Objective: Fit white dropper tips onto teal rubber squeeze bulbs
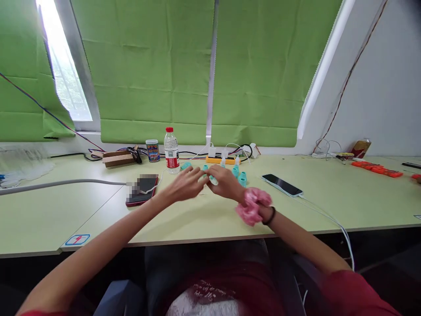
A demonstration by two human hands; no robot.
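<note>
My two hands meet over the table, their fingertips together. Between the fingers of my right hand point(226, 181), a small pale teal-and-white piece point(213, 180) shows in part. My left hand point(190, 183) reaches in from the left with its fingers bent and pressed close to the same spot; what they pinch is hidden. Just beyond my fingers stands a small teal piece point(205, 167). Right of my right hand are several hollow teal pieces point(242, 179), and behind them two white pointed nozzles point(223, 159). A teal round piece point(186, 165) lies beyond my left hand.
A water bottle point(171, 153) and a can point(153, 151) stand at the back left, near an open cardboard box point(120, 158). An orange power strip point(219, 160) lies behind. Phones point(283, 184) with cables flank me. Orange pieces point(376, 168) lie far right.
</note>
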